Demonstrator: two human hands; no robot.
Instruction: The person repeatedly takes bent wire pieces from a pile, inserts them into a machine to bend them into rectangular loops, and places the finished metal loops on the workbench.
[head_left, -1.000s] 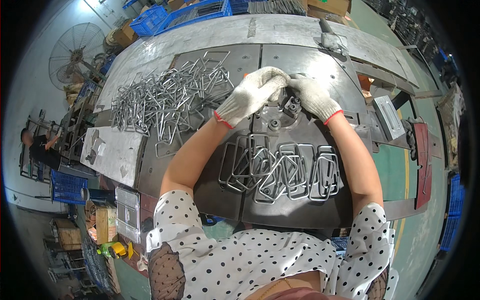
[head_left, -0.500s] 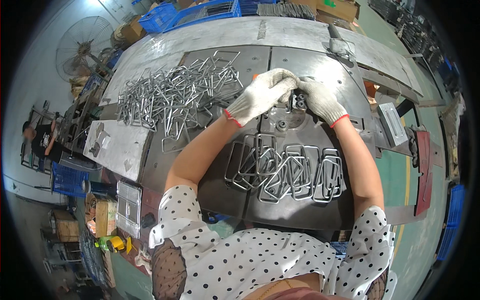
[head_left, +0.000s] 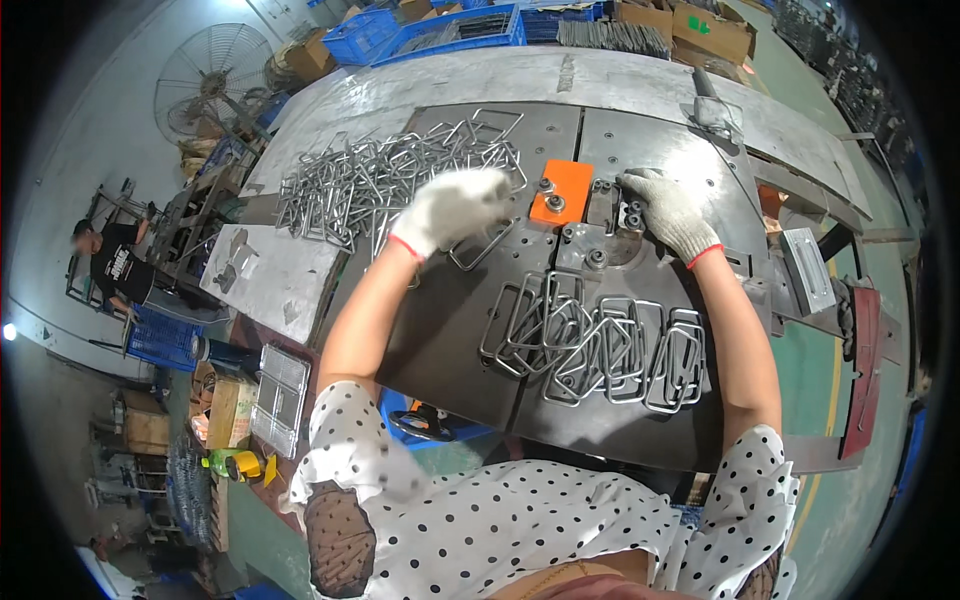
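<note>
My left hand [head_left: 457,208], in a white knit glove with a red cuff, is smeared by motion beside a large heap of bent metal wire frames [head_left: 345,190]. One wire frame [head_left: 482,247] shows just below its fingers; whether the hand holds it I cannot tell. My right hand [head_left: 672,208], gloved the same way, rests at a small steel fixture [head_left: 631,216] with bolts, fingers bent against its upper side. What those fingers grip is hidden. Left of the fixture lies an orange block [head_left: 566,190] with round metal fittings. Closer to me, several closed wire loops [head_left: 590,345] lie overlapping on the steel tabletop [head_left: 450,370].
Blue crates [head_left: 450,35] and cardboard boxes [head_left: 712,32] stand along the far edge. A grey cylindrical device [head_left: 710,105] with a cable sits at the far right. On the left are a fan [head_left: 212,85] and another person [head_left: 115,260] farther off.
My left hand has left the fixture and moved left toward the wire heap, uncovering the orange block. My right hand stays at the fixture. The whole view has shifted slightly.
</note>
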